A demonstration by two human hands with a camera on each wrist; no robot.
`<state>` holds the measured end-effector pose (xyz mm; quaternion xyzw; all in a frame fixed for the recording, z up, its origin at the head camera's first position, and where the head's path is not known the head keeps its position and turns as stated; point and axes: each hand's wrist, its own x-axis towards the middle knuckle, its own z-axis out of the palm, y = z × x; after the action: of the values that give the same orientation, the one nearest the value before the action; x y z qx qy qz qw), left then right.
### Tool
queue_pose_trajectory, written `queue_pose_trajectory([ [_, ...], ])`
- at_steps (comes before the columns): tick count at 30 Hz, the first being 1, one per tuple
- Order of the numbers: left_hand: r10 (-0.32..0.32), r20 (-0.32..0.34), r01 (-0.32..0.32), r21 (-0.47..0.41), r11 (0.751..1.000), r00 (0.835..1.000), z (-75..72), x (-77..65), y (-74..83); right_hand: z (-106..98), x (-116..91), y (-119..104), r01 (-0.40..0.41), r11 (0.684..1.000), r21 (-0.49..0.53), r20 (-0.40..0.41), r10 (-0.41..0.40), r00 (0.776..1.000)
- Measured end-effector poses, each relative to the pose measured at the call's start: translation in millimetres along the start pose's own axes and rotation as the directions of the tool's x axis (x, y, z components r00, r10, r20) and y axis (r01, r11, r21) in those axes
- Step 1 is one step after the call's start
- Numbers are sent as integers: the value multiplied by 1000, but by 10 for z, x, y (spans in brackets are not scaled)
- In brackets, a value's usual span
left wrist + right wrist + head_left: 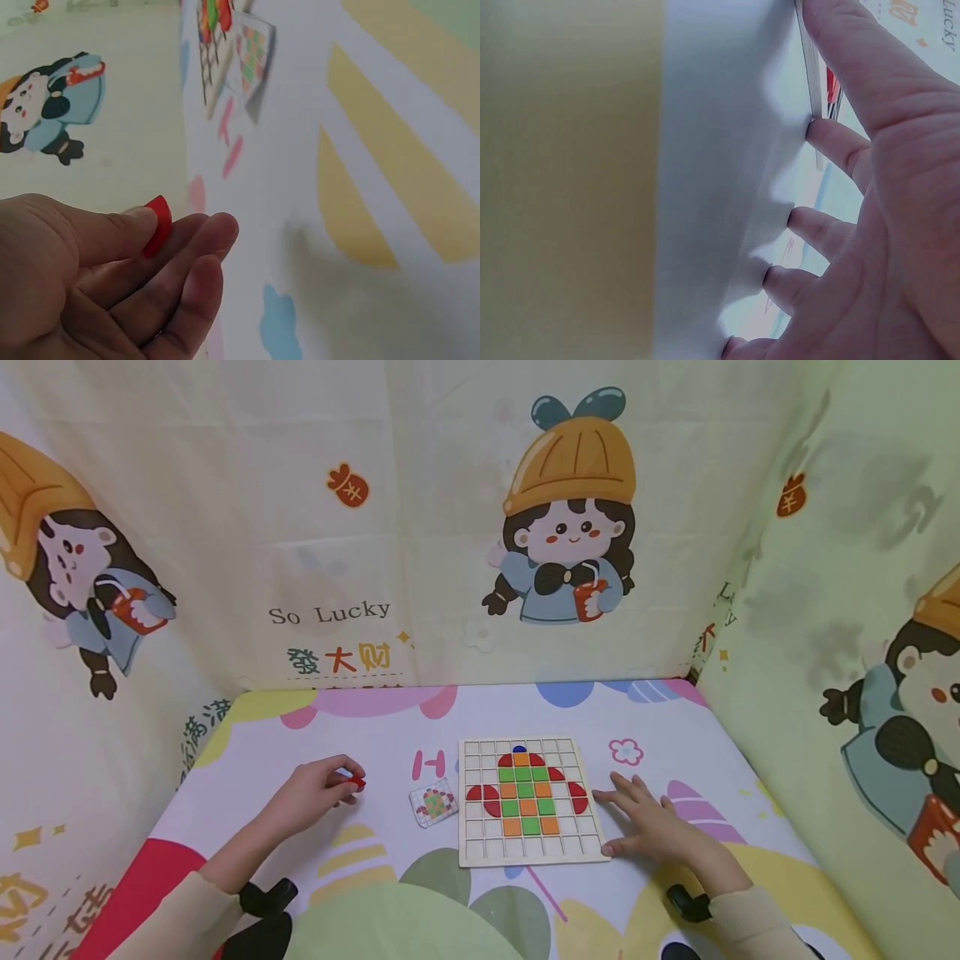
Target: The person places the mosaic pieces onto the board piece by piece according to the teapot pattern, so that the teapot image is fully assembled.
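Between thumb and fingers, my left hand [317, 793] pinches a small red piece [158, 226] above the table, left of the pattern card. A square wooden grid board [480, 852] lies in the middle of the table. Red, green and orange pieces and one blue piece [519, 749] form a figure in its cells. My right hand [647, 817] rests spread at the board's right edge, its thumb at the near right corner. A small pattern card [433, 803] with a similar coloured figure lies just left of the board.
The table [390, 743] carries a printed cover with coloured shapes. Behind it hangs a cream curtain [442, 527] with cartoon figures, and more curtain closes off the left and right sides.
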<state>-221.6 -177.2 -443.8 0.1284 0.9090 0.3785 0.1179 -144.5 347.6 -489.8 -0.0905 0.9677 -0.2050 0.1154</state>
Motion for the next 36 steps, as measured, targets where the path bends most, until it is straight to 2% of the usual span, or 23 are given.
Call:
queue_pose_trajectory([
  [4, 38, 52, -32, -102, 994, 998, 41, 45, 102, 4, 5, 0, -1, 1000, -4, 0, 1, 1000],
  [8, 40, 89, -25, -160, 987, 995, 114, 92, 217, -6, 4, -5, 2, 1000, -4, -4, -2, 1000],
  [12, 41, 97, -25, -162, 987, 994, 223, 147, 333, -13, 0, -5, 7, 1000, -4, -8, -7, 1000],
  [15, 101, 81, -92, -113, 989, 992, 319, 199, 395, -10, -3, -5, 6, 1000, -3, -9, -6, 1000],
  [20, 204, 49, -201, -57, 978, 978, 477, 287, 487, -3, -8, -4, -2, 1000, 1, -9, 2, 1000],
  [29, 179, 88, -166, -138, 977, 980, 749, 385, 752, -3, 4, -6, -3, 1000, -10, -6, 3, 1000],
  [36, 270, 137, -250, -146, 957, 953, 993, 476, 826, -22, 1, -30, -2, 1000, -8, 3, 2, 1000],
])
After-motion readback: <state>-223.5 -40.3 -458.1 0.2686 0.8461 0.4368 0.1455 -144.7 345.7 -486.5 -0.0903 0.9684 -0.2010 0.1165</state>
